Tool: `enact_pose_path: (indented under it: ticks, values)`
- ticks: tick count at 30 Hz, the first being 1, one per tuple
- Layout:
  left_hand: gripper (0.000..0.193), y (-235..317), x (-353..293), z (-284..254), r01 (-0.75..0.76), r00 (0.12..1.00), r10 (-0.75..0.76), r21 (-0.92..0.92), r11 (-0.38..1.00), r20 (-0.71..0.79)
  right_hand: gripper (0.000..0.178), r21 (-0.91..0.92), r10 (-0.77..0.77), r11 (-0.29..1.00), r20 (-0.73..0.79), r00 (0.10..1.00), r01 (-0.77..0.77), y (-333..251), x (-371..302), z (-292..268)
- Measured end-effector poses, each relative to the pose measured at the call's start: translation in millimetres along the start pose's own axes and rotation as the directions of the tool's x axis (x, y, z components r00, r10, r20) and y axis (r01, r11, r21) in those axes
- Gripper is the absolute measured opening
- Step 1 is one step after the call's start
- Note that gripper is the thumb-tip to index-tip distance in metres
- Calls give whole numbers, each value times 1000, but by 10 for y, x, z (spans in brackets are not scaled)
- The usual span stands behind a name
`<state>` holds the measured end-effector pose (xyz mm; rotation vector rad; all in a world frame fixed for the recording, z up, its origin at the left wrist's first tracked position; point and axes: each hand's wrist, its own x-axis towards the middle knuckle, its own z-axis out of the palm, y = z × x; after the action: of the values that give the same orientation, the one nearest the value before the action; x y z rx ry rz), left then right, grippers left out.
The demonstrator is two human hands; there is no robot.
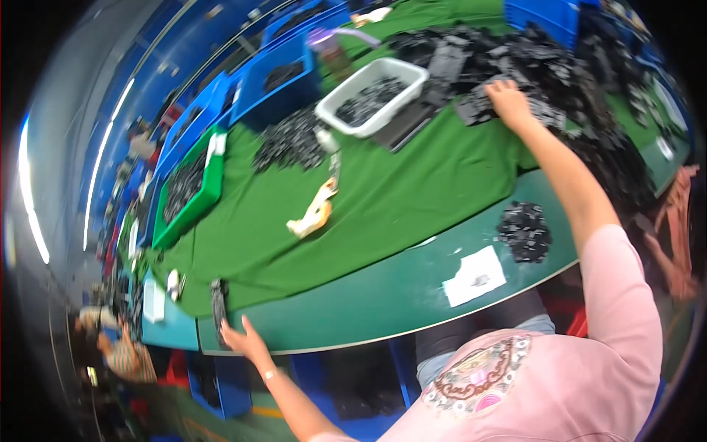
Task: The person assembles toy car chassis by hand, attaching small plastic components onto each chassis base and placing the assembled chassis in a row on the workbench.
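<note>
My left hand [247, 341] is at the near left edge of the table, thumb raised apart from the fingers. Its fingertips are beside a narrow stack of black pieces [219, 300] and seem to touch its near end. My right hand [509, 103] reaches far out to the right, fingers spread over a big heap of flat black plastic parts [541, 62]. No part shows clearly gripped in it. A smaller pile of black pieces [524, 232] sits near me on the right, next to a white sheet of paper [475, 277].
A white tub [340, 94] of small black parts stands mid-table beside a loose black pile [291, 140]. Blue bins [269, 103] and a green crate [210, 193] line the far left. A crumpled cream-coloured thing [315, 212] lies on the green cloth [383, 214]. Another person [129, 357] is at lower left.
</note>
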<state>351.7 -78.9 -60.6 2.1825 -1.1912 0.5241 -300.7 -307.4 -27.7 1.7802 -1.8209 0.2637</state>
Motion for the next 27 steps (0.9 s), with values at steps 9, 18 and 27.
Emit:
enact_pose_path:
  ticks: [9, 18, 27]
  values:
    - [36, 901, -461, -383, 72, 995, -38, -405, 912, 91, 19, 444, -52, 885, -211, 976, 143, 297, -291, -355]
    - [27, 2185, -796, -460, -5, 940, 281, -816, 578, 193, 15, 913, -68, 396, 132, 989, -95, 502, -399, -492]
    - [22, 3050, -1342, -835, 580, 573, 667, -810, 80, 476, 16, 683, -156, -724, -33, 987, -91, -157, -785, -1604]
